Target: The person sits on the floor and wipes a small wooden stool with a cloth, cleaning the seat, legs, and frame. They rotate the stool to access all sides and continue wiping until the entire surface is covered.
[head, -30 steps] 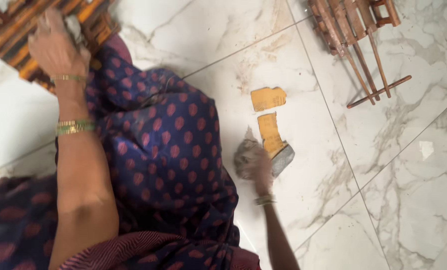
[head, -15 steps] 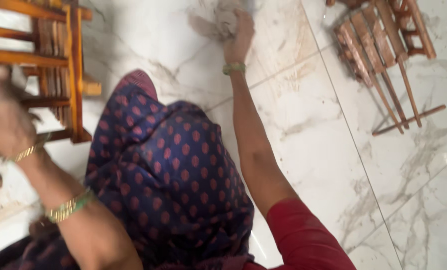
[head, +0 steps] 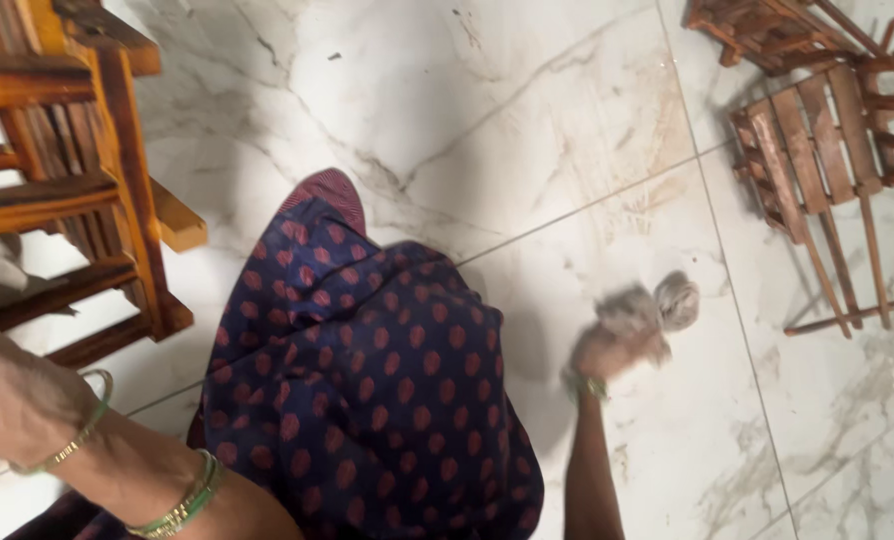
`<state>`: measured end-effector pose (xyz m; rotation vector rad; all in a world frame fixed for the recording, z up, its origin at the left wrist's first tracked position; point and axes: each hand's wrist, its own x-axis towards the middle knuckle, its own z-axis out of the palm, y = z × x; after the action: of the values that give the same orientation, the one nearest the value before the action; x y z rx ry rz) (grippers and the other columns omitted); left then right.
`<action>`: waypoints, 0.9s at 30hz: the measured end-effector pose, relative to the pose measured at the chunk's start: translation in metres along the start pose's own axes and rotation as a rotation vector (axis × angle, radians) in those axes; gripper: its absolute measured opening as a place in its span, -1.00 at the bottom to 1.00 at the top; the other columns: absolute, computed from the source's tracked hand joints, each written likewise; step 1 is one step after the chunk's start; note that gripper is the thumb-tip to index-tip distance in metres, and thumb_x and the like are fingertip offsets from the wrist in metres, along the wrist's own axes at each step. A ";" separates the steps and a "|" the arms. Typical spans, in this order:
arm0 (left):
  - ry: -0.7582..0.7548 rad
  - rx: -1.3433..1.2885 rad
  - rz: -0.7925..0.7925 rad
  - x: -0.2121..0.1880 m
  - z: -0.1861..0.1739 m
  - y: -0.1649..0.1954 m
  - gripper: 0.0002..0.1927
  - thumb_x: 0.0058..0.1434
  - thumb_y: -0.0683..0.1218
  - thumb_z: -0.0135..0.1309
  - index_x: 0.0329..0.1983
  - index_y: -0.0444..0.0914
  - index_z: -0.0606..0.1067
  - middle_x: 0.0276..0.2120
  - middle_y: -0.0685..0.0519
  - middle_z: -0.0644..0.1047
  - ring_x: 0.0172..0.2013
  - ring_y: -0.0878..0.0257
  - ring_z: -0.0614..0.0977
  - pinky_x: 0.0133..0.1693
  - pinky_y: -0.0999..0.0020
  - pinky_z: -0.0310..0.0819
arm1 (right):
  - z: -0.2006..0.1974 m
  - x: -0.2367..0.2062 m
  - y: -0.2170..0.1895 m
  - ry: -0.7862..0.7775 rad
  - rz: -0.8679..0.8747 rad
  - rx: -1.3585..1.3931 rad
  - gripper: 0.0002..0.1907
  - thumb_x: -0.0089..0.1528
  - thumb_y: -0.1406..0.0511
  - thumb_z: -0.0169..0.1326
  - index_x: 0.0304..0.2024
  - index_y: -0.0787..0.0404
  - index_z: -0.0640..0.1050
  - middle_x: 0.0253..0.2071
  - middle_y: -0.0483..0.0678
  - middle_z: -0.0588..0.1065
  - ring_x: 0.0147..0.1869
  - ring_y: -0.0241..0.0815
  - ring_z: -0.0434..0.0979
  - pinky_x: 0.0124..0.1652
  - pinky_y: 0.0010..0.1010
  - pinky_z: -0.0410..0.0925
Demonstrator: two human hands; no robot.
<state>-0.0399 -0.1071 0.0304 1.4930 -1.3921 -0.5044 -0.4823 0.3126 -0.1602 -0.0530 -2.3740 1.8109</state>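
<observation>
Head view: a grey rag (head: pixel 657 305) sits bunched in the right hand (head: pixel 612 350), fingers curled around it (motion blur hides the details), over bare marble floor (head: pixel 487 110) with open tile all around it. Toward the floor's upper right corner lies a dark slatted wooden rack (head: pixel 817 140), well apart from the rag. At the left edge the left hand (head: pixel 7 385) is near an orange-brown wooden frame (head: pixel 77 190); its grip cannot be told. Between the arms spreads a spotted navy cloth (head: pixel 367 380).
</observation>
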 end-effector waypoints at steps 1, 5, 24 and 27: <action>-0.004 -0.073 -0.016 -0.001 -0.001 0.007 -0.78 0.52 -0.19 0.00 -0.02 -0.43 0.61 -0.19 -0.02 0.64 -0.24 0.30 0.62 -0.17 0.42 0.50 | 0.046 -0.003 0.001 -0.052 0.002 0.076 -0.50 0.35 0.36 -0.13 0.36 0.30 0.29 0.33 0.12 0.36 0.32 0.07 0.45 0.23 -0.12 0.45; -0.035 -0.374 -0.085 -0.010 0.001 0.040 -0.86 0.50 -0.27 0.10 -0.06 -0.51 0.58 -0.20 -0.11 0.61 -0.20 0.24 0.62 -0.08 0.39 0.52 | 0.289 -0.005 -0.041 -0.434 -0.098 0.254 -0.44 0.37 0.29 -0.20 0.42 0.29 0.21 0.41 0.14 0.30 0.39 0.12 0.39 0.28 -0.05 0.39; 0.012 -0.203 0.265 0.005 0.004 0.058 -0.76 0.40 -0.30 0.32 0.03 -0.47 0.51 -0.17 -0.12 0.59 -0.23 0.18 0.64 -0.17 0.33 0.57 | 0.467 -0.072 -0.163 -1.028 -1.277 -0.408 -0.48 0.19 0.37 0.08 0.20 -0.09 0.46 0.35 -0.10 0.34 0.29 0.11 0.38 0.23 0.05 0.28; -0.061 -0.103 0.471 0.020 0.021 0.062 -0.69 0.37 -0.32 0.36 0.08 -0.48 0.50 -0.13 -0.13 0.58 -0.21 0.16 0.64 -0.14 0.30 0.60 | 0.458 0.034 -0.175 -0.602 -0.959 -0.390 -0.57 0.20 0.37 0.07 0.14 0.00 0.48 0.26 -0.05 0.39 0.24 0.11 0.43 0.19 0.02 0.32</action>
<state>-0.0831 -0.1231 0.0811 1.0269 -1.6751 -0.3190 -0.5710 -0.1681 -0.1067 1.4708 -2.3395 0.9521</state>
